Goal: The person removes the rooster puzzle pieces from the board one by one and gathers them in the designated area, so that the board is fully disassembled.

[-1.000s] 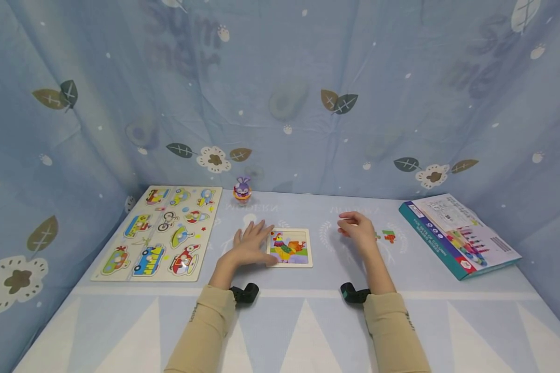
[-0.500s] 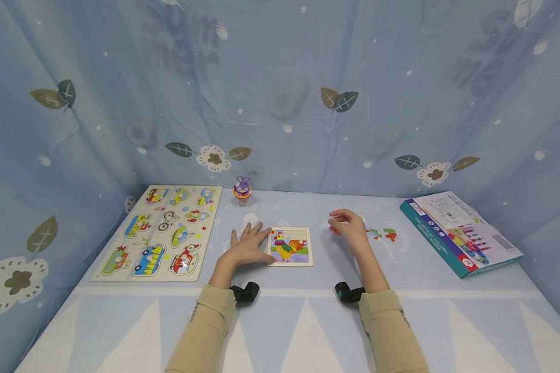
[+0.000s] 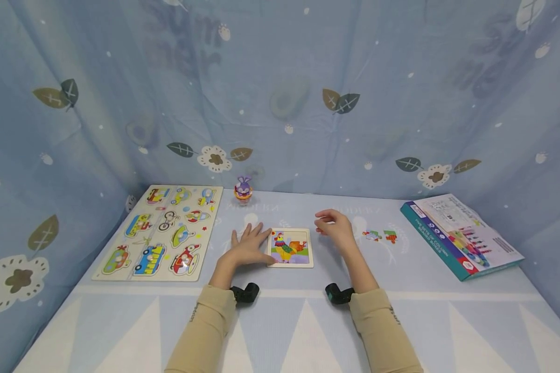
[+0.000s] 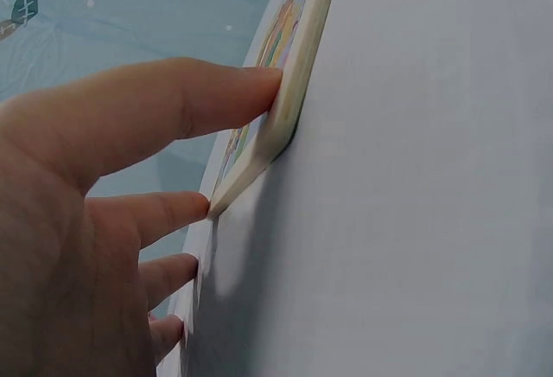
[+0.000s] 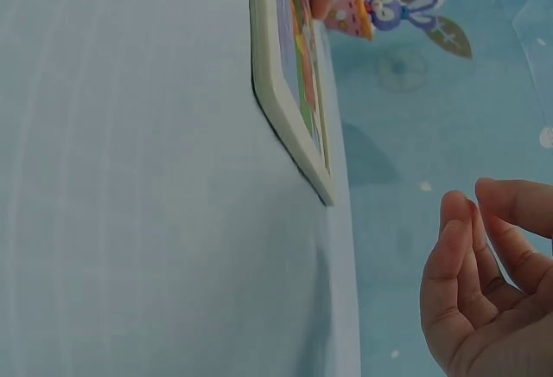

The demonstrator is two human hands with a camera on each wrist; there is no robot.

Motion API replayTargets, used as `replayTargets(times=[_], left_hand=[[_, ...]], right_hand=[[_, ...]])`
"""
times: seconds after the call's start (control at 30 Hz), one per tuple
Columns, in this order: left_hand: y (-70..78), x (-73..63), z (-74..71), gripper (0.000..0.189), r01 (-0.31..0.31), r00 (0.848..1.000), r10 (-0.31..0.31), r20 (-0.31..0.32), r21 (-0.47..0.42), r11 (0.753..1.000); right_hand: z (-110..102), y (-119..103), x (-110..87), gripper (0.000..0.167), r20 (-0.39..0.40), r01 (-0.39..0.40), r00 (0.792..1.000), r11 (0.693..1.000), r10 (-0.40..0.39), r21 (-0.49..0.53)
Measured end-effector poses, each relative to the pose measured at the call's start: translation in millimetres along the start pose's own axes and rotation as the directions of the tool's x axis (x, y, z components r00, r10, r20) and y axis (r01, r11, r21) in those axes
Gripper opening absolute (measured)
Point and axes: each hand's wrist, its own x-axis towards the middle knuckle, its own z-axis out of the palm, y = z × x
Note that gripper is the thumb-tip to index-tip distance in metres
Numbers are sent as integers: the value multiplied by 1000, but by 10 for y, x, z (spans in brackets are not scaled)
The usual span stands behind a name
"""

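Observation:
My left hand (image 3: 248,247) lies spread at the left side of a small wooden jigsaw puzzle (image 3: 288,256) with a rooster picture. In the left wrist view, the thumb (image 4: 225,96) touches the puzzle's near edge and the index fingertip meets its corner. A pale strip of frame shows above the rooster. My right hand (image 3: 338,231) hovers to the right of the puzzle, fingers loosely bent. In the right wrist view, its thumb and fingertips are close together, with nothing visible between them. Two loose jigsaw pieces (image 3: 372,235) lie farther right on the table.
A large vehicle peg board (image 3: 161,235) lies at the left. Behind the puzzle stands a purple rabbit figurine (image 3: 243,190). At the right is a flat toy box (image 3: 462,235). A blue patterned curtain (image 3: 284,103) hangs along the table's back edge.
My right hand has moved left toward the puzzle, uncovering the loose jigsaw pieces behind it. The left hand stays at the puzzle's left side.

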Motion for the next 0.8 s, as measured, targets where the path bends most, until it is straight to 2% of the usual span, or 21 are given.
replayTargets(times=[0.33,0.8], left_hand=[[-3,-3,-1,88,1,1000,-1,5,-13,1000],[6,6,-3,80,1,1000,-1,-3,-4,1000]], right_hand=[[172,-44,-26,20,33,37,999,999,-37,4],[418,-72,-41,18,96,34,995,999,-31,-27]])
